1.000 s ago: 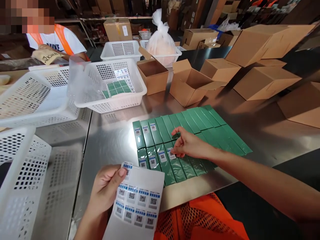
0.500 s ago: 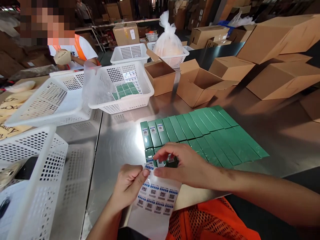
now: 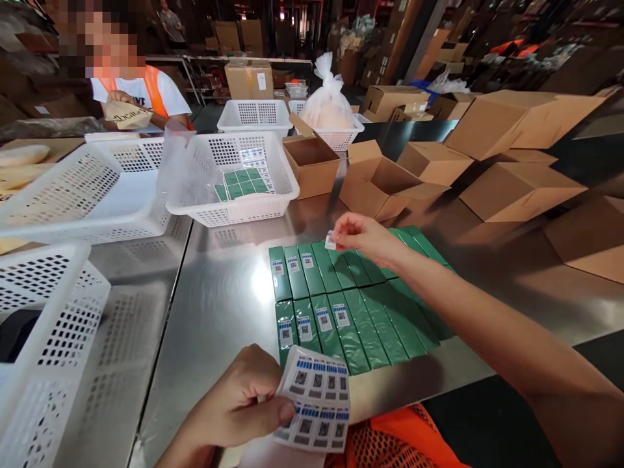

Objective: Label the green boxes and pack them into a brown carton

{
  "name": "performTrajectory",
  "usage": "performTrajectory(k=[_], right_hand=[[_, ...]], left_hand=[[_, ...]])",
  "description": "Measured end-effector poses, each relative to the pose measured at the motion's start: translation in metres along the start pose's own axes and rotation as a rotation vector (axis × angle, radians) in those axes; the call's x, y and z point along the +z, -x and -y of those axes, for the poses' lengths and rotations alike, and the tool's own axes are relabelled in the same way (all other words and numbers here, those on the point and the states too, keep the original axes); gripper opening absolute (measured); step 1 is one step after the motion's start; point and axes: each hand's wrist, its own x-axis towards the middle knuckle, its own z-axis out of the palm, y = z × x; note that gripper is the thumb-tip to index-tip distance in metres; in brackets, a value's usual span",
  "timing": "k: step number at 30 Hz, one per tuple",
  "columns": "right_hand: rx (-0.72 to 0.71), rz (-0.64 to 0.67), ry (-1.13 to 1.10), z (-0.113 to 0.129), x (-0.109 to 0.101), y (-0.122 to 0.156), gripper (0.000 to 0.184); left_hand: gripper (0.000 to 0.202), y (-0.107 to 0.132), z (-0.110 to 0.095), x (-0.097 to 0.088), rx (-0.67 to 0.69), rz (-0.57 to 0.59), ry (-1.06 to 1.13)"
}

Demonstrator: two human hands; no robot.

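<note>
Label [image 3: 330, 240], just peeled, is ready: your right hand [image 3: 359, 233] pinches it by the boxes [image 3: 327, 268], left hand [image 3: 246, 398] gripping the sheet [image 3: 327, 391].

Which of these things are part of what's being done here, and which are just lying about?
Seemingly in use:
sticker sheet, in the left hand
single sticker, in the right hand
green boxes, some bearing stickers

Probably just lying about:
brown cartons
tied white bag
</note>
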Motion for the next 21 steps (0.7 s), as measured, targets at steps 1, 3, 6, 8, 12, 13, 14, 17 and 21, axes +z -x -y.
performTrajectory(k=[1, 3, 6, 8, 12, 13, 14, 17, 21], right_hand=[[0.077, 0.043, 0.053, -0.005, -0.002, -0.008, 0.035], [0.197, 0.111, 0.144, -0.014, -0.002, -0.020, 0.035], [0.265, 0.107, 0.205, -0.023, 0.002, -0.028, 0.049], [0.282, 0.088, 0.221, -0.026, 0.004, -0.029, 0.054], [0.296, 0.056, 0.291, -0.026, 0.010, -0.028, 0.054], [0.295, 0.039, 0.333, -0.026, 0.012, -0.028, 0.055], [0.294, 0.023, 0.384, -0.027, 0.012, -0.030, 0.057], [0.307, 0.009, 0.609, -0.026, 0.009, -0.038, 0.064], [0.185, -0.059, 0.840, -0.017, -0.003, -0.031, 0.057]], left_hand=[[0.040, 0.000, 0.000, 0.000, -0.002, 0.003, 0.012], [0.042, 0.000, 0.001, -0.001, -0.019, 0.012, 0.014], [0.045, -0.001, 0.002, -0.002, -0.048, 0.008, 0.006], [0.046, -0.001, 0.002, -0.002, -0.059, -0.006, 0.011], [0.044, -0.001, 0.003, -0.001, -0.039, -0.015, 0.043], [0.043, -0.001, 0.003, -0.001, -0.030, -0.014, 0.048], [0.042, -0.001, 0.002, -0.001, -0.021, -0.016, 0.049], [0.041, -0.003, 0.000, -0.003, 0.011, -0.039, 0.048], [0.041, -0.005, -0.005, -0.009, 0.058, -0.127, -0.004]])
